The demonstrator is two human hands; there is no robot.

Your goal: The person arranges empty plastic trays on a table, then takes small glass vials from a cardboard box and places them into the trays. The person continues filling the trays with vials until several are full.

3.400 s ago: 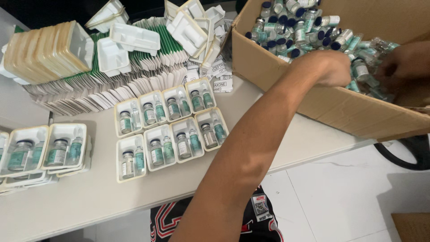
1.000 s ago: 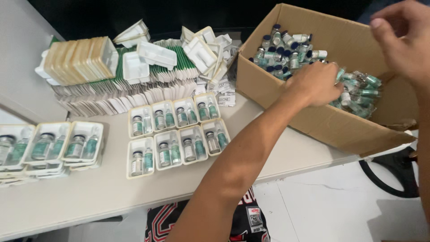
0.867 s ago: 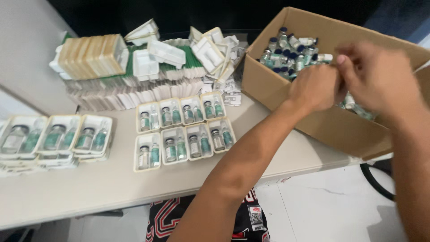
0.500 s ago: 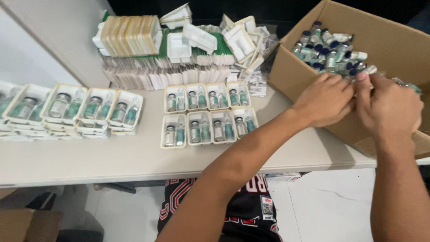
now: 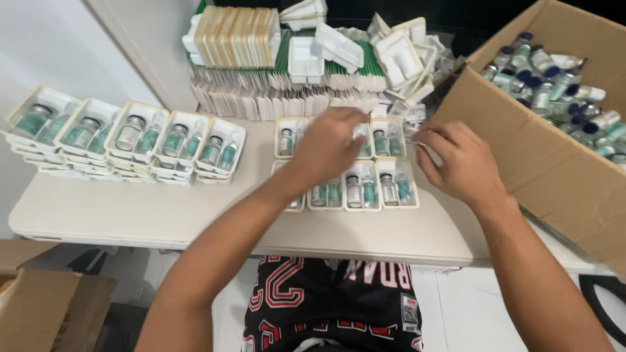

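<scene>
My left hand (image 5: 326, 146) hovers over a group of white plastic trays (image 5: 385, 192) on the table, fingers curled down onto the back row; what it holds is hidden and blurred. Each tray has small glass vials (image 5: 353, 191) with green labels. Just right of the trays, next to the cardboard box (image 5: 521, 150), my right hand (image 5: 456, 163) has its fingers pinched on a small vial (image 5: 416, 141). The box is open and holds several loose vials (image 5: 554, 78) with blue and pale caps.
Stacks of filled trays (image 5: 130, 140) stand at the table's left. Empty white trays (image 5: 326, 49), a tan stack (image 5: 235, 36) and rows of flat cartons (image 5: 287, 98) fill the back. The white table (image 5: 130, 215) ends near me. A brown box (image 5: 45, 300) sits on the floor at left.
Both hands have come out of the cardboard box and moved left to the trays. The view has shifted left and down, so the box now sits at the right edge.
</scene>
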